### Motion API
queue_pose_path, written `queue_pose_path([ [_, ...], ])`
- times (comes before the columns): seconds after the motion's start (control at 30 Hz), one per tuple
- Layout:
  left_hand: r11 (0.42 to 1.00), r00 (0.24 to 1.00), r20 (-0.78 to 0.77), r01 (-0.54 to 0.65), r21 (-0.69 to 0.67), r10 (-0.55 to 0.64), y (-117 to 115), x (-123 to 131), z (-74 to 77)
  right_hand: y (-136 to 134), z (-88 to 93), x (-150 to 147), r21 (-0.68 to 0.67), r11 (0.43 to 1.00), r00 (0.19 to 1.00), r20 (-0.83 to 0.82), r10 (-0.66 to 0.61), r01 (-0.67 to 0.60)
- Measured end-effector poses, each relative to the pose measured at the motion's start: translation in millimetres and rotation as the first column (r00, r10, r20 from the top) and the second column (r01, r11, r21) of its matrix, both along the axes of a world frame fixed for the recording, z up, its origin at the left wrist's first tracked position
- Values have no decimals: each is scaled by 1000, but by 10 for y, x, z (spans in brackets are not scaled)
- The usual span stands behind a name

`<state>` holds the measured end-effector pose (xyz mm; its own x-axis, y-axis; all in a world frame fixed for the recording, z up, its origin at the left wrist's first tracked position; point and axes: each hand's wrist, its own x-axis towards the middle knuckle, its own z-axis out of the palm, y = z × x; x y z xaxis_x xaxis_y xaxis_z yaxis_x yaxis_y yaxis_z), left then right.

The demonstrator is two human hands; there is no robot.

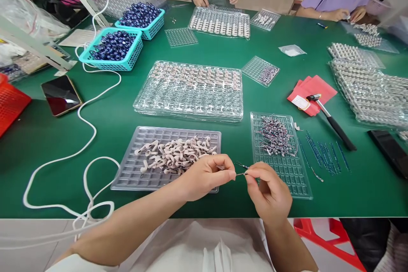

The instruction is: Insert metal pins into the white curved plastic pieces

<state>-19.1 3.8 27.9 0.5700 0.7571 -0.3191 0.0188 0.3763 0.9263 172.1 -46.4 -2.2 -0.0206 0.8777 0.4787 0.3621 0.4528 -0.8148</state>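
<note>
Over the table's front edge, my left hand (204,178) and my right hand (270,193) meet fingertip to fingertip, both pinched closed. A small part with thin wires (241,174) spans the short gap between them; its exact kind is too small to make out. Left of the hands, a grey plastic tray (127,165) carries a heap of white earbud shells (178,155), partly behind my left hand. Beyond my right hand lies a clear compartment tray (287,178) with a pile of small wired components (276,136).
Ahead stands a large clear tray (188,100) of round parts. Turquoise baskets (127,64) hold dark blue coils. At right are a hammer (334,125), red envelopes (318,89) and thin blue strips (325,157). A white cable (86,119) and phone (62,95) lie left. Two people sit opposite.
</note>
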Motion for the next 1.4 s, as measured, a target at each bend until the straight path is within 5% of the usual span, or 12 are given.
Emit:
queue_pose_path([
  [0.43,999,997,73,21,-29,-19,1,-23,-51,-2,6,9,-36,999,995,-94,19,-22],
  [0.8,897,952,247,-55,-439,180,49,-5,5,-4,-30,35,-60,998,986,-163,-31,21],
  [0.97,960,966,232,-47,-276,113,17,9,-88,-5,-34,41,-109,994,978,-200,-52,31],
  [1.1,997,996,34,-82,-2,82,-39,24,-120,-7,-43,46,-140,989,979,-196,-65,38],
  [1.4,860,946,-283,7,511,161,-46,35,-151,12,-35,32,-116,992,997,-51,-61,55],
])
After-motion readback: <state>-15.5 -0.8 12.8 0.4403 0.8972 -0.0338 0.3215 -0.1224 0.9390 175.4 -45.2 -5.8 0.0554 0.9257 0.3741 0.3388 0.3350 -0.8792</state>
